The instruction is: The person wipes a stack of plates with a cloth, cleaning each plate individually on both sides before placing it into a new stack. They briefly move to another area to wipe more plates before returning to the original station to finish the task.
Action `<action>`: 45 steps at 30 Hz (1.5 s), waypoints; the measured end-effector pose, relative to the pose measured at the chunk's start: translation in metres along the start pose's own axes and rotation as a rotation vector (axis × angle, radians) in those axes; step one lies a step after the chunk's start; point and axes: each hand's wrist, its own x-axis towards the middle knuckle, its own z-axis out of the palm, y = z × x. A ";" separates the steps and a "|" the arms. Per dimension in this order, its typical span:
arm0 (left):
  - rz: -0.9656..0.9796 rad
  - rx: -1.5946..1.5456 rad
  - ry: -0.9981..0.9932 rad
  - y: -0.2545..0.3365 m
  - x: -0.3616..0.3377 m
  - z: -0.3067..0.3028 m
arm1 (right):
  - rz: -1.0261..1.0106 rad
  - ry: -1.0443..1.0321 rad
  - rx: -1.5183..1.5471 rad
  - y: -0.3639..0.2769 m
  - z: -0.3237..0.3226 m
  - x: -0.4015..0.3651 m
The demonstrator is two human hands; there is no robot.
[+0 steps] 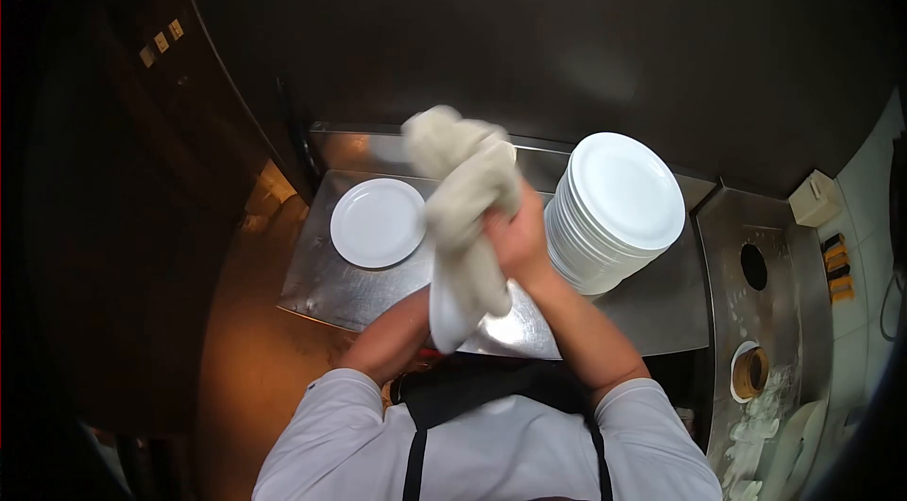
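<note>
White round plate (450, 323), tilted on edge, is held above the near edge of the stainless steel counter (321, 284). It is mostly wrapped in a crumpled beige cloth (463, 185) that bunches up above it. The right hand (518, 238) is closed tightly on the cloth, pressing it against the plate. The left hand is hidden behind plate and cloth, so its grip cannot be told; only its forearm reaches up to them. A single white plate (377, 222) lies flat toward the counter's left edge. A tall stack of white plates (624, 199) stands toward its right edge, just beside the right hand.
</note>
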 end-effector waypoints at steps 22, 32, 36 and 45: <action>-0.022 -0.001 -0.098 0.000 -0.018 -0.029 | -0.176 -0.005 -0.540 -0.037 0.031 -0.075; 0.017 0.082 -0.017 -0.014 -0.016 -0.005 | 0.073 0.089 -0.126 0.030 0.003 -0.105; 0.013 0.084 -0.045 -0.008 -0.018 -0.015 | -0.156 -0.038 -0.389 -0.034 0.003 -0.063; 0.200 0.624 0.245 -0.036 0.028 -0.012 | 0.039 -0.141 -0.286 0.110 -0.046 -0.164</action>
